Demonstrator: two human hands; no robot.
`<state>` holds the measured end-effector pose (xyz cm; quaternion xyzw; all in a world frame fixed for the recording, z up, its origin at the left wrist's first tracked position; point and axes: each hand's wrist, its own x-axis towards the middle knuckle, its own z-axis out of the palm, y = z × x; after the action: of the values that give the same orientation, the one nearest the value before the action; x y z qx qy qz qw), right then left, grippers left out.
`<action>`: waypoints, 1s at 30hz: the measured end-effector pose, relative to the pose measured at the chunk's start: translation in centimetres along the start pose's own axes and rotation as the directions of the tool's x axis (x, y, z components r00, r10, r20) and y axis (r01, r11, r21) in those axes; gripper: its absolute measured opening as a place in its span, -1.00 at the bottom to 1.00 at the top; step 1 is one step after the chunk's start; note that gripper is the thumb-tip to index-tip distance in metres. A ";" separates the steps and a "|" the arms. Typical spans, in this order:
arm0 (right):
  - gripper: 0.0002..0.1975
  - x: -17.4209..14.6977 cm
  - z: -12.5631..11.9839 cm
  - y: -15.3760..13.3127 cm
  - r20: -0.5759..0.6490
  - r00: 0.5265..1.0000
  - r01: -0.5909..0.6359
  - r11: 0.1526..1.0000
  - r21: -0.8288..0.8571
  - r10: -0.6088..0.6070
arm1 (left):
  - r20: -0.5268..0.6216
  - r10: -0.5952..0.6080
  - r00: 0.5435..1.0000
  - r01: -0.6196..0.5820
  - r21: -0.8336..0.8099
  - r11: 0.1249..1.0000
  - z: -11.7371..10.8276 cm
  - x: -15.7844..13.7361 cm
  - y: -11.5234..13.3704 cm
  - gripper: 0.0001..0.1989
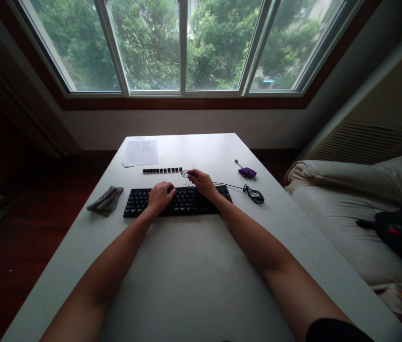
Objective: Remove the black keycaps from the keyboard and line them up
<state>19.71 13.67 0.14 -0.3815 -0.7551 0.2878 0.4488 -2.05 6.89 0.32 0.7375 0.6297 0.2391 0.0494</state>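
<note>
A black keyboard [182, 202] lies across the table in front of me. My left hand [161, 195] rests on its upper left part, fingers bent loosely over the keys and thumb apart. Just above the keyboard's back edge, my right hand [202, 181] pinches a small keycap puller [185, 174] with thin wires sticking out. Part of that tool is hidden by the fingers. Beyond the keyboard runs a row of loose black keycaps [161, 170], its right end close to the puller. Whether a keycap sits in the wires is too small to tell.
On the white table [186, 266], a grey cloth [106, 201] lies left of the keyboard and printed paper [141, 153] at the back left. A coiled black cable [254, 194] is at right, near a purple cloth-like item [247, 172] and a small brush [238, 163]. A sofa [336, 213] stands rightward.
</note>
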 end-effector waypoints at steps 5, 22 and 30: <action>-0.66 0.0 0.1 0.1 0.019 1.000 -0.003 0.999 -0.043 0.003 | -0.006 0.016 1.000 -0.016 -0.001 1.000 0.0 0.0 0.0 -0.81; -0.81 0.5 0.3 1.4 0.050 0.992 -0.112 0.994 0.008 0.112 | 0.010 -0.003 1.000 0.003 0.008 1.000 -0.1 -0.2 0.4 -0.82; -0.81 0.9 -0.1 2.1 0.143 0.974 -0.191 0.977 0.098 0.176 | 0.006 -0.002 1.000 0.002 0.013 1.000 -0.1 -0.2 0.4 -0.82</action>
<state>20.21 15.56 -1.09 -0.4037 -0.7278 0.3947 0.3893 -1.73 6.62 0.47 0.7379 0.6317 0.2328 0.0466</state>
